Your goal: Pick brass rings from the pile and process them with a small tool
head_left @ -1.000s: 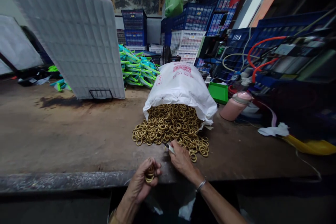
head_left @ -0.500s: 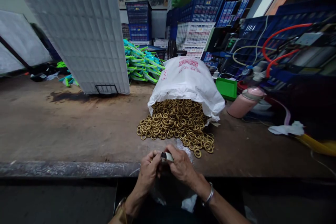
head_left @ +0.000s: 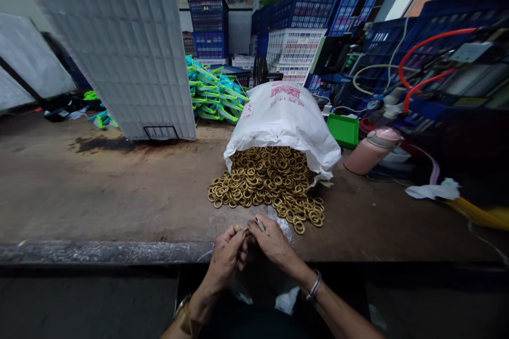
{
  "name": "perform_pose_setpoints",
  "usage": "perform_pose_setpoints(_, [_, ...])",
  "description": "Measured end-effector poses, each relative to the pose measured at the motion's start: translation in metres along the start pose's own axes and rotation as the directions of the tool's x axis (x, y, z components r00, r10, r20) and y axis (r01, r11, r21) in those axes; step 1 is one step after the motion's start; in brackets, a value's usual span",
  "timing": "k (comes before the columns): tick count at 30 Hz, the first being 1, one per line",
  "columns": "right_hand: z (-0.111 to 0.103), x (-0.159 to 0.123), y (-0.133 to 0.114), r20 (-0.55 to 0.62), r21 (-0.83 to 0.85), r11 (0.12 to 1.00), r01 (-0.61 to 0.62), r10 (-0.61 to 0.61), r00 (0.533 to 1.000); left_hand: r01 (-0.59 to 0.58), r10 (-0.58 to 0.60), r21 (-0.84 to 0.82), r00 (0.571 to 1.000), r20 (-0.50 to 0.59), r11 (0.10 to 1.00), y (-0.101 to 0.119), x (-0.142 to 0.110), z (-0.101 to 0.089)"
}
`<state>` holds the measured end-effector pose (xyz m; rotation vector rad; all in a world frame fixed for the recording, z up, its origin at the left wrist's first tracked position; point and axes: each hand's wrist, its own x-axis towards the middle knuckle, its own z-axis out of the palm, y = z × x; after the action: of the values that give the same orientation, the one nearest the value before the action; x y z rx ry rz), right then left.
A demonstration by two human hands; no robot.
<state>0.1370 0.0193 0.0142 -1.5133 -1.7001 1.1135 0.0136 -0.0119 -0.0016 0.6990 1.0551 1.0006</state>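
My left hand (head_left: 227, 255) is closed at the table's front edge, its thumb and fingers pinching what looks like a brass-coloured ring (head_left: 246, 230), mostly hidden. Touching or almost touching it, my right hand (head_left: 274, 243) is closed around a small pale tool (head_left: 260, 224); only a narrow part shows between thumb and forefinger, so its kind is unclear. Just beyond both hands lies a heap of brass-coloured rings (head_left: 262, 183). They spill from the mouth of a white woven sack (head_left: 278, 116) with red print, lying on its side.
A tall, pale quilted panel (head_left: 119, 58) stands upright on the brown table (head_left: 99, 190) at left. Behind it lie green and turquoise pieces (head_left: 217, 95). To the right are a green tray (head_left: 342, 130), a pink bottle (head_left: 369, 153) and red hoses (head_left: 417, 58).
My right hand has turned, so the white and black piece between my hands now shows only as a narrow pale edge. The fingertips remain close together. The ring heap looks the same.
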Motion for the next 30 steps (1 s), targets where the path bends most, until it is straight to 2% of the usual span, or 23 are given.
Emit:
perform_pose_setpoints(3, [0.0,-0.001,-0.002,0.005,0.011,1.0,0.006,-0.006,1.0,0.039,-0.035,-0.098,0.998,0.044,0.994,0.001,-0.001,0.0])
perform_pose_setpoints(7, [0.0,-0.002,-0.002,-0.007,0.001,0.999,0.038,-0.038,0.999,0.044,-0.039,-0.084,0.997,0.063,0.995,0.001,-0.002,0.0])
perform_pose_setpoints(12, [-0.002,-0.001,-0.001,0.026,0.083,0.996,0.04,-0.043,0.999,0.018,-0.011,-0.083,0.997,0.079,0.996,0.0,-0.002,-0.001])
perform_pose_setpoints(14, [-0.003,-0.003,0.0,-0.003,0.019,0.999,0.048,-0.048,0.999,0.01,-0.003,-0.094,0.998,0.07,0.996,0.001,-0.002,-0.001])
perform_pose_setpoints(16, [-0.004,-0.005,0.003,-0.023,-0.117,0.989,0.089,-0.092,0.995,0.003,0.002,-0.089,0.998,0.055,0.996,0.001,-0.003,-0.001])
perform_pose_setpoints(19, [-0.003,-0.01,0.009,0.059,-0.268,0.947,0.176,-0.166,0.984,0.004,-0.002,-0.06,0.999,0.039,0.998,0.004,-0.003,0.0])
perform_pose_setpoints(24, [-0.001,-0.012,0.012,0.12,-0.404,0.888,0.22,-0.186,0.975,-0.03,0.03,0.002,1.0,0.01,1.0,0.008,-0.003,0.004])
perform_pose_setpoints(30, [-0.002,-0.011,0.01,0.161,-0.477,0.847,0.235,-0.179,0.971,-0.077,0.076,0.034,0.997,0.023,0.997,0.003,0.0,0.002])
